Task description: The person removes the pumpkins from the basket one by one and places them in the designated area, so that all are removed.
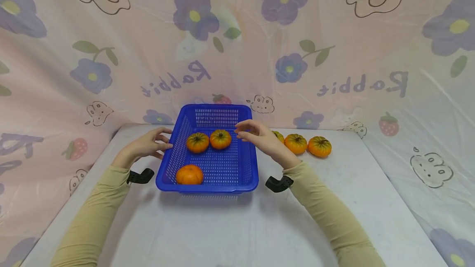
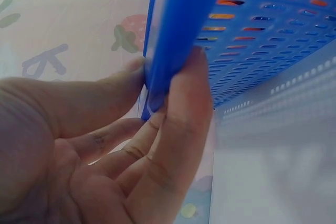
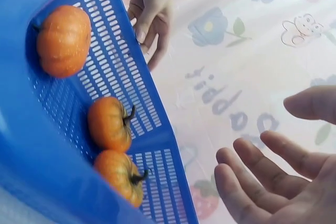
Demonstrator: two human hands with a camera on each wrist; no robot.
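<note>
At the left rim of the blue basket (image 1: 208, 188), the left hand (image 1: 146, 143) pinches the edge, thumb on one face and forefinger on the other. At the right rim of the basket, the right hand (image 1: 261, 137) holds nothing; its fingers are extended, slightly bent, with the thumb spread away from them. The right wrist view shows a gap between this hand and the basket. Each wrist carries a black band (image 1: 140, 176) beside a beige sleeve (image 1: 92, 213).

Inside the basket are three orange pumpkins: two with dark stems, a left one (image 1: 197, 143) and a right one (image 1: 220, 139), side by side toward the rear, and a front pumpkin (image 1: 189, 175) at the near left corner. To the right of the basket, three more pumpkins (image 1: 295, 144) form a row on the white table (image 1: 334, 201); the right arm partly covers the nearest. Behind the basket hangs a pink backdrop (image 1: 241, 73) printed with flowers, rabbits and strawberries.
</note>
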